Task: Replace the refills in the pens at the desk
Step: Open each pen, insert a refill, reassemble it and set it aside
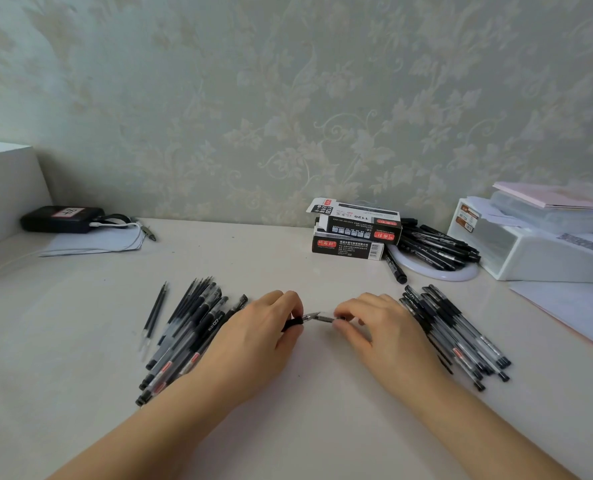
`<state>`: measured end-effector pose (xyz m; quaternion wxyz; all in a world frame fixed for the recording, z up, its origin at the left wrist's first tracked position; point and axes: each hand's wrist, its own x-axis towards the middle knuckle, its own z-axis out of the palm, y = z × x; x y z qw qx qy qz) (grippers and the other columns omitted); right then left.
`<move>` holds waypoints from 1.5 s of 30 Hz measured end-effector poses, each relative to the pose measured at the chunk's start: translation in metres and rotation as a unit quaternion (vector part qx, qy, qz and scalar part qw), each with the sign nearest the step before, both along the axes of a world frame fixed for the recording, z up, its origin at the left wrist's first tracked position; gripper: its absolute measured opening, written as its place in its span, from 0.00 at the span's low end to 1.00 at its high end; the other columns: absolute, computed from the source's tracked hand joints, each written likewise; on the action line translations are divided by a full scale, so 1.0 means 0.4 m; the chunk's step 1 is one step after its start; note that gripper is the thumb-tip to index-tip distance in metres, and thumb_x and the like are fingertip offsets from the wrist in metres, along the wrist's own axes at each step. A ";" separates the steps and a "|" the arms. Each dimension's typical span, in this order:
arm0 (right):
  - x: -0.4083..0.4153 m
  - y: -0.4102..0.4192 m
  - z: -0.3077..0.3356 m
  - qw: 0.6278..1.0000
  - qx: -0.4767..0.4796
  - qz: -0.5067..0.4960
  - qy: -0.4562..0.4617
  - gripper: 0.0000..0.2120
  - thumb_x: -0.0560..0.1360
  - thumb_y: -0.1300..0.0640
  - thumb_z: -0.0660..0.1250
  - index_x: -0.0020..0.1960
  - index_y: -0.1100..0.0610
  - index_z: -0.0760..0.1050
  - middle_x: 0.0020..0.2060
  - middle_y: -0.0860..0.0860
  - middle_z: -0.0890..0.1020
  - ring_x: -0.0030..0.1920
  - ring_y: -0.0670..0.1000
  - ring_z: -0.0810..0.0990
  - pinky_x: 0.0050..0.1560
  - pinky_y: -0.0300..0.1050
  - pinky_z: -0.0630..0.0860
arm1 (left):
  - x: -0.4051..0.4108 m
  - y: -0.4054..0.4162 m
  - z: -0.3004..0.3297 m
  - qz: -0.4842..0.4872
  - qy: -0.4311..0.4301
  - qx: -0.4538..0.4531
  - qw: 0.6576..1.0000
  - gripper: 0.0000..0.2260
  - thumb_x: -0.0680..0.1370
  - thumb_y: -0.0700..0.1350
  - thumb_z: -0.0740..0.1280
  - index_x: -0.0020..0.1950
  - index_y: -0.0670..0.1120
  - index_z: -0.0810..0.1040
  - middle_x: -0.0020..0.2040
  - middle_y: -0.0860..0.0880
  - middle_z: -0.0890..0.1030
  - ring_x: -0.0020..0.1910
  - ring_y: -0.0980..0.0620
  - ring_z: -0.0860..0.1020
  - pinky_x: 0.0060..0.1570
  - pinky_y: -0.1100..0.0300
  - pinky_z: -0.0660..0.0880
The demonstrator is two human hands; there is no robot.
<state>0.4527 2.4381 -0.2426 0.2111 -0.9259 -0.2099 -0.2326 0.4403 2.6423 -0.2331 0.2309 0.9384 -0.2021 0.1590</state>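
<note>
left hand [265, 329]: pinches black grip end of pen [317, 317], fingers curled
right hand [371, 325]: pinches pen's other end, fingers curled
pen: held level between both hands, just above desk [288, 427]
left pile of pens [187, 336]: beside left hand, partly under wrist
loose refills [154, 313]: left of that pile
right pile of pens [458, 336]: beside right hand
2 stacked boxes [355, 233]: near wall, behind hands

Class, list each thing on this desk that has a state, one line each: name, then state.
Left hand: grips black pen part.
Right hand: pinches clear pen part.
Black and clear gel pen: held between both hands.
Upper black and white cardboard box: end flap open.
White plastic drawer unit: drawer closed.
</note>
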 end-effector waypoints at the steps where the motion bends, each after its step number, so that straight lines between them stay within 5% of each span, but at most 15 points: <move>1: -0.001 0.004 -0.002 1.000 -0.013 0.010 0.003 0.03 0.77 0.52 0.69 0.48 0.49 0.81 0.41 0.43 0.80 0.43 0.49 0.75 0.46 0.47 0.74 | 0.001 0.001 -0.001 0.001 -0.003 0.000 1.000 0.02 0.80 0.49 0.61 0.51 0.53 0.70 0.45 0.56 0.74 0.38 0.54 0.71 0.40 0.55 0.73; 10: 0.001 0.008 -0.009 0.998 0.016 0.052 0.023 0.14 0.77 0.45 0.68 0.58 0.50 0.80 0.47 0.42 0.80 0.48 0.45 0.75 0.50 0.39 0.72 | 0.005 0.003 -0.008 -0.026 -0.008 -0.001 1.000 0.02 0.80 0.50 0.62 0.51 0.54 0.72 0.46 0.56 0.73 0.37 0.54 0.71 0.39 0.53 0.73; 24: -0.003 0.015 0.006 0.993 0.026 0.111 -0.029 0.04 0.76 0.54 0.69 0.46 0.52 0.83 0.37 0.44 0.81 0.38 0.48 0.75 0.42 0.41 0.71 | -0.004 -0.009 0.013 -0.037 -0.005 0.004 0.999 0.08 0.81 0.53 0.59 0.53 0.54 0.76 0.47 0.56 0.76 0.45 0.55 0.73 0.43 0.54 0.73; 34: 0.001 0.014 0.000 0.991 0.079 0.100 -0.033 0.04 0.71 0.54 0.76 0.43 0.49 0.81 0.37 0.40 0.79 0.41 0.43 0.76 0.44 0.42 0.73 | -0.005 -0.005 0.000 -0.050 -0.001 0.012 0.999 0.08 0.80 0.57 0.59 0.55 0.55 0.69 0.49 0.58 0.75 0.37 0.61 0.72 0.40 0.55 0.74; 40: -0.001 0.019 0.000 0.986 0.130 0.099 0.022 0.08 0.75 0.43 0.69 0.48 0.46 0.81 0.41 0.39 0.80 0.44 0.44 0.77 0.43 0.28 0.68 | -0.006 -0.003 0.007 -0.055 -0.028 0.003 0.998 0.04 0.81 0.53 0.61 0.50 0.56 0.66 0.46 0.56 0.73 0.34 0.56 0.70 0.34 0.53 0.73; 45: -0.001 0.017 -0.001 0.981 0.155 0.104 0.044 0.05 0.75 0.52 0.71 0.42 0.51 0.81 0.36 0.42 0.80 0.37 0.42 0.76 0.38 0.28 0.66 | -0.008 -0.006 0.004 -0.059 -0.027 -0.001 0.998 0.02 0.81 0.52 0.60 0.50 0.56 0.68 0.46 0.56 0.73 0.36 0.54 0.70 0.37 0.51 0.73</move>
